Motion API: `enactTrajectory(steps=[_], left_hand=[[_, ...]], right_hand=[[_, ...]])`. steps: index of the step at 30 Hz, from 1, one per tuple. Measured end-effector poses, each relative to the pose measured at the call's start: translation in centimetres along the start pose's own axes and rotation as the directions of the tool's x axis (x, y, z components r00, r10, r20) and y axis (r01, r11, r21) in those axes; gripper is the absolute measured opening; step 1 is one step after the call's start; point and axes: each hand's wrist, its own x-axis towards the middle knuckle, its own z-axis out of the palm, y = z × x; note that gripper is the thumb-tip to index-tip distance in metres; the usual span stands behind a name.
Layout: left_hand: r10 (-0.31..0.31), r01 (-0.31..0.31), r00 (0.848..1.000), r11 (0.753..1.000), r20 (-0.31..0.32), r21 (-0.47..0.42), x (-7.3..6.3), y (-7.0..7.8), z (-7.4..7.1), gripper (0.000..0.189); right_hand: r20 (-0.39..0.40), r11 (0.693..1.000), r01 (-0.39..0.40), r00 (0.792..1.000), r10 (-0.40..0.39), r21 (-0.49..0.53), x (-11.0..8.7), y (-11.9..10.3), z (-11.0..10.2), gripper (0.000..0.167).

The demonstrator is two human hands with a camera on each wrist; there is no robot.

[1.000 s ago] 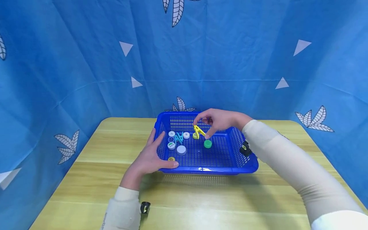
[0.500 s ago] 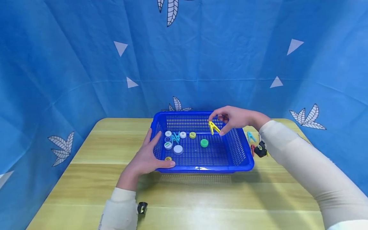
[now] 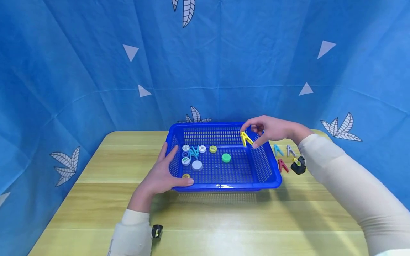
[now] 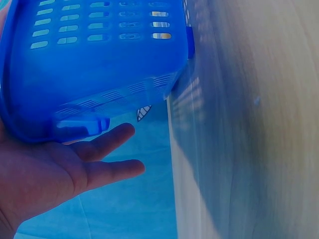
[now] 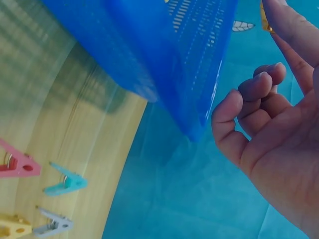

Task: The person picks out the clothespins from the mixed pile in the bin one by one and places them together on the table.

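Note:
A yellow clothespin (image 3: 246, 138) is pinched between thumb and forefinger of my right hand (image 3: 268, 128). That hand is above the right end of a blue plastic basket (image 3: 250, 185). Its other fingers curl loosely in the right wrist view, where only a bit of the clothespin (image 5: 267, 20) shows. At the basket's left end rests my left hand (image 3: 157, 177), thumb along the front rim and fingers extended. Two straight fingers reach past the basket's outside in the left wrist view. Inside the basket lie blue clothespins (image 3: 193, 152), a green cap (image 3: 226, 158) and a white cap (image 3: 196, 165).
More bottle caps, including a yellow one (image 3: 213, 149), lie in the basket's left half. On the wooden table (image 3: 224, 227) to the right are red (image 3: 283, 165), light blue (image 3: 278, 150) and grey (image 3: 290, 150) clothespins, plus a yellow one (image 5: 12, 226). A blue curtain (image 3: 217, 71) hangs behind.
My right hand has carried the yellow clothespin rightward from over the basket's middle. Clothespins on the table at right have come into view. The left hand stays at the basket.

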Motion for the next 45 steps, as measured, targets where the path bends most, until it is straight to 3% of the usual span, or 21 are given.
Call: enactTrajectory(steps=[16,31,45], left_hand=[[0.005,-0.005,1.0,1.0,0.002,0.015,0.1,0.0,-0.1,0.131],[0.006,-0.006,1.0,1.0,0.002,0.009,-0.1,0.0,-0.2,0.132],[0.017,-0.017,1.0,1.0,0.002,0.014,-0.1,0.1,0.0,0.131]], right_hand=[[-0.044,0.994,-0.068,0.996,0.072,0.086,-3.9,2.4,-0.9,0.052],[-0.073,0.994,-0.068,0.995,0.074,0.085,-6.7,5.0,-0.7,0.057],[-0.065,0.982,-0.155,0.985,0.162,0.105,-9.4,7.3,-0.5,0.059]])
